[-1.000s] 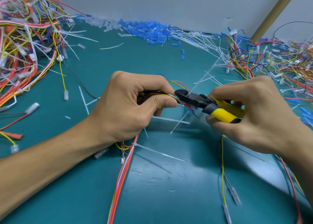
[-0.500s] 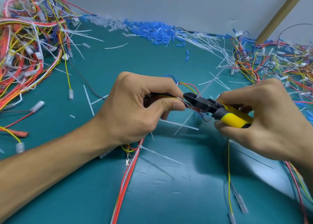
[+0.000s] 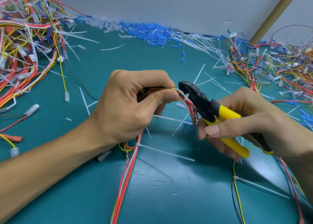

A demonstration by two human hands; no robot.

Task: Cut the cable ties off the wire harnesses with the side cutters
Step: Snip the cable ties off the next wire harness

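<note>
A teal work mat point(image 3: 169, 190) runs back to a pale grey wall, with a wooden strip leaning at the far right.

Head view: the left hand point(image 3: 128, 105) is curled round a wire harness of red, yellow and white leads point(image 3: 190, 109). Thumb and forefinger pinch it just short of a small white plastic cable tie point(image 3: 186, 96). This seems meant to hold the bundle stiff and bring the tie clear of the fingers. The rest of the harness trails down under the wrist toward the near edge, with another long-tailed white tie point(image 3: 166, 151) on it.

The right hand point(image 3: 254, 127) wraps the handles of the black-headed, yellow-handled side cutters point(image 3: 201, 103), fingers below and thumb on top. The nose angles up and left, so the blades meet the tie rather than the wires. The handles look partly spread, but the blade gap at the tie cannot be read from here.

A tangled heap of harnesses point(image 3: 25, 54) lies far left and another point(image 3: 279, 71) far right, perhaps sorted stock. Loose blue sleeves point(image 3: 149, 32) and cut white tie tails point(image 3: 199, 42) line the wall.
</note>
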